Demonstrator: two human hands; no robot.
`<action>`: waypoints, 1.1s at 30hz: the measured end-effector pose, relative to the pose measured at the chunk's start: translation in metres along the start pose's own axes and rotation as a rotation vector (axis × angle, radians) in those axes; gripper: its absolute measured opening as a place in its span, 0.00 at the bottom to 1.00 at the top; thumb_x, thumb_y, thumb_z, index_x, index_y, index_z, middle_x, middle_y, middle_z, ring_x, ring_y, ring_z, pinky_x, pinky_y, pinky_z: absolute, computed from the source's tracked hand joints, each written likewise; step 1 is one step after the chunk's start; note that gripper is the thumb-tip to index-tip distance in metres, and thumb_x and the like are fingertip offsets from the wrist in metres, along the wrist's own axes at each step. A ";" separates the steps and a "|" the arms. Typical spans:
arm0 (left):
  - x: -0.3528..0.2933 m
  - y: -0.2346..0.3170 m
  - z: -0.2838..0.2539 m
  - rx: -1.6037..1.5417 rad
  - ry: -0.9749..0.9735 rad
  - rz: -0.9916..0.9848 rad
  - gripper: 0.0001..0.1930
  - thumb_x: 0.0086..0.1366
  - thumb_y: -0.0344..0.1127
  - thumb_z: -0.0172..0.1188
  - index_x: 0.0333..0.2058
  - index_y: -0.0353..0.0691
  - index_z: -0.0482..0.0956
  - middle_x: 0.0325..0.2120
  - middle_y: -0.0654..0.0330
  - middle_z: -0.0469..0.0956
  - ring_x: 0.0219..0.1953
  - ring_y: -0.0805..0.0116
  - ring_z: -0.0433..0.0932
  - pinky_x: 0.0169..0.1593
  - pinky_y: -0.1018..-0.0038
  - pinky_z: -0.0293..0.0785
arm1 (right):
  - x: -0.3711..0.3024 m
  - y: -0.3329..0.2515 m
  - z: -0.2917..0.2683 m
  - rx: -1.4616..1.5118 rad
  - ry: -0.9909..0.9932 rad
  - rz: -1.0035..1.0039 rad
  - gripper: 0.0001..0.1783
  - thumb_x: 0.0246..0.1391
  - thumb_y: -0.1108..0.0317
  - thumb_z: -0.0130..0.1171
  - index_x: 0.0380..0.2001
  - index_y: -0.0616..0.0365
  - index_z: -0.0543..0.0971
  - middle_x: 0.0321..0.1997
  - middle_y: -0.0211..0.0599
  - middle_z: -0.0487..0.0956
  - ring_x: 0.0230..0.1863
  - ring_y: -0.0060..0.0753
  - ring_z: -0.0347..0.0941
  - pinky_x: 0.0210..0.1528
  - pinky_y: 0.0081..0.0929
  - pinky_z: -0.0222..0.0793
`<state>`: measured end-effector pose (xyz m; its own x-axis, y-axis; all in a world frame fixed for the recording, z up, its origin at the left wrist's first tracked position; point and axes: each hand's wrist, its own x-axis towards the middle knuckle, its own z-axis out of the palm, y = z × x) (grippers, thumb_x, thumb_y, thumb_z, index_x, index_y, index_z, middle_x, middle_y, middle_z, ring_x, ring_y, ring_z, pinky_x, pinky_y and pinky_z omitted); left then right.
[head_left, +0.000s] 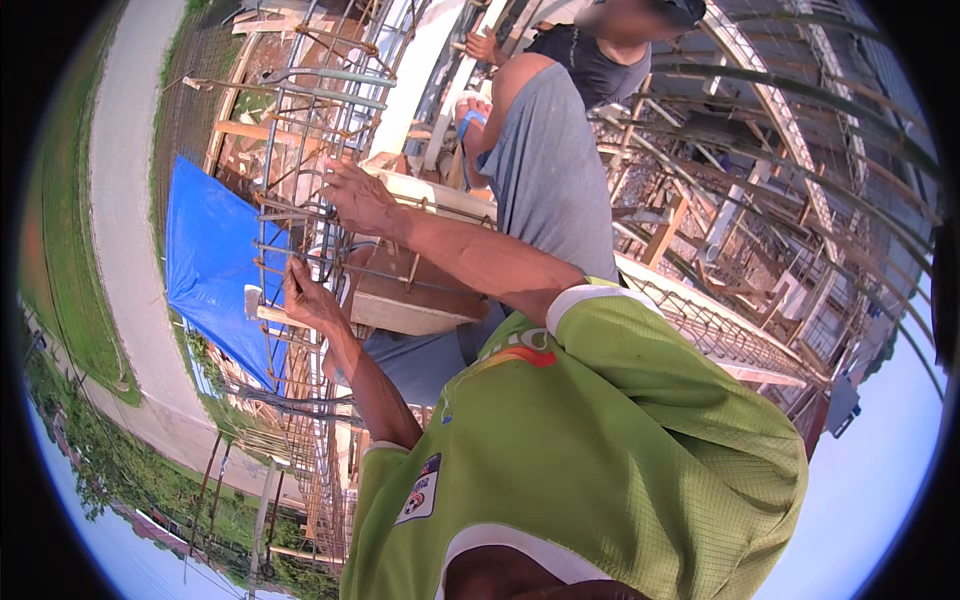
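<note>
A cage of thin steel reinforcing bars (268,185) with bent stirrups runs up and down the left-middle of the view. My left hand (312,300) is closed against its lower part, thumb and fingers pinched together; what lies between them is too small to make out. Just above, my right hand (362,200) reaches over the bars with its fingers spread and slightly bent, touching or nearly touching the steel. A pliers-like tool (335,76) with two long greyish-green handles rests across the cage beyond my right hand. A wooden block (415,305) lies beside my wrists.
Another person (590,65) sits close by at the top, one sandaled foot on the timber. A blue tarp (215,250) hangs left of the cage. Formwork boards and another long rebar cage (735,325) lie on the right. A paved road (135,200) shows far below.
</note>
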<state>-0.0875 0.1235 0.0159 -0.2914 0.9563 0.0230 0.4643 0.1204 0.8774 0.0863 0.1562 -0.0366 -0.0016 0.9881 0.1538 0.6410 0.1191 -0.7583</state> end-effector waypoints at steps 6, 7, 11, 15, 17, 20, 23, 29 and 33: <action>-0.003 0.008 0.009 0.230 -0.038 0.073 0.14 0.69 0.35 0.57 0.42 0.26 0.82 0.35 0.44 0.84 0.32 0.62 0.82 0.37 0.71 0.79 | -0.003 0.004 -0.010 -0.023 -0.008 -0.030 0.18 0.39 0.76 0.57 0.39 0.62 0.79 0.52 0.43 0.76 0.69 0.49 0.58 0.70 0.44 0.54; -0.003 0.011 0.010 0.265 -0.047 0.078 0.14 0.69 0.35 0.57 0.42 0.25 0.82 0.35 0.44 0.83 0.32 0.61 0.83 0.37 0.71 0.79 | -0.003 0.006 -0.009 -0.015 -0.013 -0.032 0.17 0.39 0.76 0.57 0.38 0.62 0.79 0.52 0.44 0.76 0.69 0.49 0.59 0.70 0.44 0.55; -0.004 0.009 0.016 0.287 -0.037 0.043 0.15 0.69 0.36 0.58 0.42 0.26 0.82 0.35 0.45 0.84 0.33 0.61 0.83 0.37 0.71 0.79 | -0.005 0.014 -0.004 -0.072 -0.007 -0.067 0.20 0.38 0.74 0.58 0.40 0.62 0.80 0.55 0.44 0.75 0.68 0.49 0.59 0.70 0.42 0.54; -0.002 0.000 0.017 0.203 -0.011 0.016 0.15 0.68 0.35 0.59 0.43 0.25 0.82 0.35 0.44 0.84 0.32 0.63 0.82 0.37 0.72 0.79 | -0.007 0.012 0.000 -0.047 -0.088 -0.016 0.25 0.39 0.74 0.60 0.47 0.61 0.79 0.60 0.45 0.72 0.71 0.50 0.56 0.72 0.45 0.50; -0.001 -0.001 0.021 0.185 -0.003 0.027 0.16 0.69 0.36 0.59 0.43 0.26 0.82 0.33 0.47 0.84 0.31 0.65 0.81 0.36 0.73 0.78 | -0.004 0.013 -0.004 -0.050 -0.148 0.013 0.25 0.40 0.74 0.60 0.47 0.62 0.79 0.62 0.46 0.71 0.72 0.50 0.54 0.73 0.46 0.48; 0.003 0.013 0.029 0.228 0.009 0.069 0.16 0.69 0.38 0.58 0.43 0.28 0.83 0.30 0.52 0.84 0.30 0.70 0.79 0.35 0.74 0.75 | 0.001 0.027 -0.008 -0.018 -0.079 -0.003 0.21 0.39 0.73 0.60 0.42 0.63 0.78 0.58 0.46 0.72 0.71 0.53 0.55 0.71 0.49 0.52; 0.008 0.001 0.029 0.149 0.089 0.008 0.13 0.68 0.35 0.59 0.42 0.29 0.83 0.32 0.56 0.84 0.33 0.71 0.79 0.37 0.76 0.75 | 0.010 0.016 -0.020 -0.042 -0.106 -0.028 0.19 0.38 0.75 0.59 0.40 0.63 0.79 0.55 0.47 0.73 0.68 0.56 0.59 0.69 0.47 0.56; -0.002 -0.016 0.023 0.277 -0.036 0.133 0.17 0.68 0.39 0.55 0.50 0.34 0.78 0.34 0.55 0.82 0.31 0.65 0.76 0.43 0.66 0.75 | 0.021 0.007 -0.020 -0.196 -0.176 -0.158 0.20 0.46 0.77 0.58 0.46 0.65 0.79 0.54 0.50 0.75 0.60 0.48 0.66 0.59 0.42 0.66; -0.013 -0.044 0.020 0.076 -0.249 0.217 0.19 0.58 0.27 0.54 0.50 0.36 0.78 0.42 0.48 0.82 0.43 0.52 0.81 0.46 0.63 0.77 | 0.021 0.010 -0.014 -0.258 0.096 -0.161 0.17 0.54 0.55 0.60 0.36 0.57 0.85 0.24 0.48 0.82 0.24 0.54 0.79 0.25 0.47 0.73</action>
<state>-0.0875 0.1116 -0.0325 0.0296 0.9964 0.0792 0.5571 -0.0822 0.8264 0.1038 0.1769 -0.0317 -0.0542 0.9435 0.3268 0.8122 0.2320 -0.5353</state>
